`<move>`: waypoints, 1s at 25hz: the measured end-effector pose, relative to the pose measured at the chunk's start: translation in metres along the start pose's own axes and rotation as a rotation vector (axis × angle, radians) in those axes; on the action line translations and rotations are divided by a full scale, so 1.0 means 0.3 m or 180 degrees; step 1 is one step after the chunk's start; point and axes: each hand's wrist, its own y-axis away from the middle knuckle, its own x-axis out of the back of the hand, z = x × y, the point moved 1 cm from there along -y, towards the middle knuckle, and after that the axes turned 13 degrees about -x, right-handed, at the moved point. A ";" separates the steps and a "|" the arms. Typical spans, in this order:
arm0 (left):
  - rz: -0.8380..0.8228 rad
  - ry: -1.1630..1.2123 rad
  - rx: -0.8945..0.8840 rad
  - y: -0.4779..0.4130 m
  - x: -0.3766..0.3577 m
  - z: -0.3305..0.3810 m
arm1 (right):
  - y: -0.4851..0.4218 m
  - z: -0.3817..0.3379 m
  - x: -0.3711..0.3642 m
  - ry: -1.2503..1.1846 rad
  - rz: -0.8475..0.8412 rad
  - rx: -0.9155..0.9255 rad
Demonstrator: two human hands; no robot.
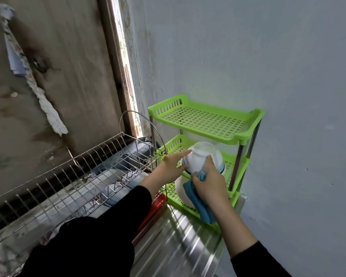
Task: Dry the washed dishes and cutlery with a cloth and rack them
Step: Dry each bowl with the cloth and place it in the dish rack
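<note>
Head view, the only one.

- Green shelf (246,134), three tiers, stands on the table (180,242) against the wall (288,76). Top tier bare.
- Bowl (202,154), white with a blue band near the rim, is upside down at the shelf's middle tier, at its front edge. Whether it already rests on the tier or is carried by the hands: cannot tell.
- Left hand (168,168) reaches in from the left of the shelf. Its fingers lie straight along the bowl's side, thumb near the rim. Not wrapped round anything.
- Right hand (210,182) in front of the shelf, gripping the cloth (196,194), blue, which hangs down past the bottom tier. One finger of this hand is also up against the bowl.
- White dish (181,192) sits on the shelf's bottom tier, just under the bowl.
- Wire rack (68,176) to the left of the shelf, on the same table.

Judgement: drying looks finished on this bowl and it is being placed.

Risks:
- The bowl is at the front edge. If let go before its rim is fully on the grid, it could tip forward onto the white dish or the table.
- Smooth glaze and straight fingers make a weak hold, so it may slip.
- The hanging cloth could snag on the bottom tier and drag the light shelf.
</note>
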 end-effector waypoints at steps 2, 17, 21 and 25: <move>0.0528 -0.0169 -0.0126 0.089 0.020 0.059 | 0.040 0.028 0.013 -0.0434 0.0022 0.0076; 0.0949 -0.1970 0.1169 1.102 -0.096 0.286 | 0.584 0.225 -0.093 0.0537 -0.0795 0.1699; 0.0734 -0.2103 0.1968 1.408 -0.108 0.357 | 0.801 0.268 -0.203 0.0626 -0.1388 0.1927; 0.0749 -0.2176 0.2517 1.694 -0.112 0.428 | 1.016 0.263 -0.315 0.0672 -0.1816 0.2203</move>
